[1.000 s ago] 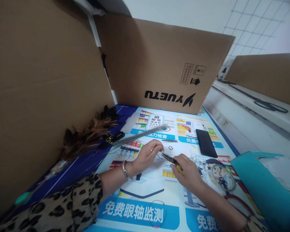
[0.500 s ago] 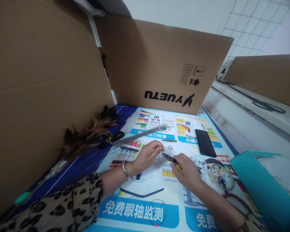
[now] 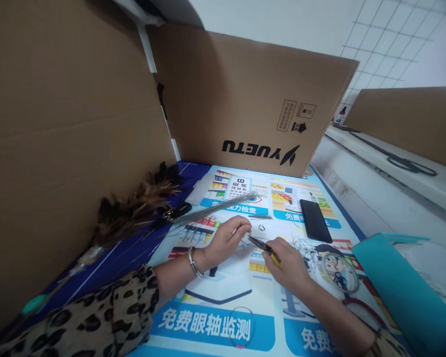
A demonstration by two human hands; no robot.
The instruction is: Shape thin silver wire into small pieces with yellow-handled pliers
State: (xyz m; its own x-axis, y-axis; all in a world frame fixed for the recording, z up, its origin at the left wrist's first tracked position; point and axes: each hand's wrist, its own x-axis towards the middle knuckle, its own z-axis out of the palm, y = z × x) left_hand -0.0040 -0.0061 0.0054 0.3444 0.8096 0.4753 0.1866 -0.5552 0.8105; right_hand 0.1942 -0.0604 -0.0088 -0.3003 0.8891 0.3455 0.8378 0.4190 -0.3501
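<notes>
My right hand (image 3: 288,265) is closed round the yellow handles of a pair of pliers (image 3: 260,243), whose dark jaws point left toward my other hand. My left hand (image 3: 228,240) pinches a thin piece of wire (image 3: 250,233) between thumb and fingertips, right by the plier tips; its shape is too small to make out fully. Just beyond the jaws lies a small dark ring (image 3: 261,227). A bundle of thin straight wires (image 3: 219,206) stretches across the table behind my left hand, with a few short wire pieces (image 3: 260,216) beside it.
A black phone (image 3: 315,221) lies to the right, near a teal box (image 3: 405,292) with white contents. Feather dusters (image 3: 134,203) rest on the left along a cardboard panel (image 3: 74,124). A thin loop (image 3: 241,327) lies in front, and a round clear dish (image 3: 340,272) sits by my right forearm.
The plier jaws shift very slightly beside my left fingertips. Both hands keep nearly the same place and grip.
</notes>
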